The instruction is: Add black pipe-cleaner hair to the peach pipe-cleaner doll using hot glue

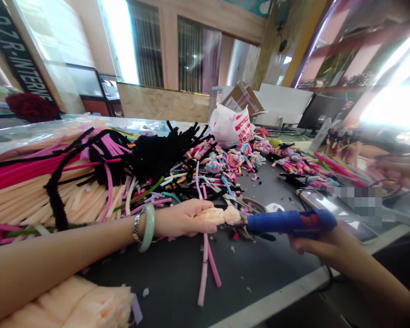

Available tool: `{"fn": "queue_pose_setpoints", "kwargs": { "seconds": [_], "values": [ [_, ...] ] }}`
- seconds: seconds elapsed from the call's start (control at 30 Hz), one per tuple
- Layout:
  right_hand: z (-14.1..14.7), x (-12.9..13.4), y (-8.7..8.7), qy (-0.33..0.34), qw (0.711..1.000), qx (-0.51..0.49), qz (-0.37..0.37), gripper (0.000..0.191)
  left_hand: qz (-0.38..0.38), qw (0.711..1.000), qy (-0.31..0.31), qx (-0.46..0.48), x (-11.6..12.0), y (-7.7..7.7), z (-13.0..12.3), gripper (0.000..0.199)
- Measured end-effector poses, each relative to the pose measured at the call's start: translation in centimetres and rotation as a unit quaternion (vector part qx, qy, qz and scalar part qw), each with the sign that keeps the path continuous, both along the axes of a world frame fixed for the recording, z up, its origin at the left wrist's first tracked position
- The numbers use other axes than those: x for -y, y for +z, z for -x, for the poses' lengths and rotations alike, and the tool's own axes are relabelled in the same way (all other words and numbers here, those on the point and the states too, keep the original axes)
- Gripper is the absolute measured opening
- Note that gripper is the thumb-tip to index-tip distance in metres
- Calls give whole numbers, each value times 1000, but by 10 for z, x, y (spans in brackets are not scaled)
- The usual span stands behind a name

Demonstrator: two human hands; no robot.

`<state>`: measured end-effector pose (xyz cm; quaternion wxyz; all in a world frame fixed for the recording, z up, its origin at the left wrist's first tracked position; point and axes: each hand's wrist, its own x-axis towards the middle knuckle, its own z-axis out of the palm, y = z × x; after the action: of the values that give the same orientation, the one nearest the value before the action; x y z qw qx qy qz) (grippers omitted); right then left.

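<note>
My left hand is closed around a small peach doll body of twisted pipe cleaners, lying sideways with its rounded end to the right. Pink pipe cleaners hang below that hand. In my right hand is a blue hot glue gun, its nozzle at the rounded end of the doll body; whether the tip touches cannot be told. Scissors lie just behind the nozzle, partly covered by cut bits.
Long peach pipe cleaners and a black bundle cover the left. Several finished small dolls lie near a white plastic bag. A phone lies at right. Another person's blurred hand shows at far right.
</note>
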<state>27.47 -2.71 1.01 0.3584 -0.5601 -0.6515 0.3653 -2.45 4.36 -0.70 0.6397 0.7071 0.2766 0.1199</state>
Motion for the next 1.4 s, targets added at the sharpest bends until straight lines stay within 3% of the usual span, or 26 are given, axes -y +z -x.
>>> {"fn": "queue_pose_setpoints", "kwargs": {
  "seconds": [0.33, 0.57, 1.4],
  "values": [
    [0, -1, -6, -23, 1000, 2, 2, 35, -20, 1000, 1, -14, 0, 0, 1, 30],
    [5, -2, -7, -16, 1000, 3, -4, 33, -36, 999, 2, -15, 2, 3, 0, 24],
    [12, -2, -9, -24, 999, 31, -5, 31, -64, 997, 11, -39, 2, 0, 0, 28]
  ]
}}
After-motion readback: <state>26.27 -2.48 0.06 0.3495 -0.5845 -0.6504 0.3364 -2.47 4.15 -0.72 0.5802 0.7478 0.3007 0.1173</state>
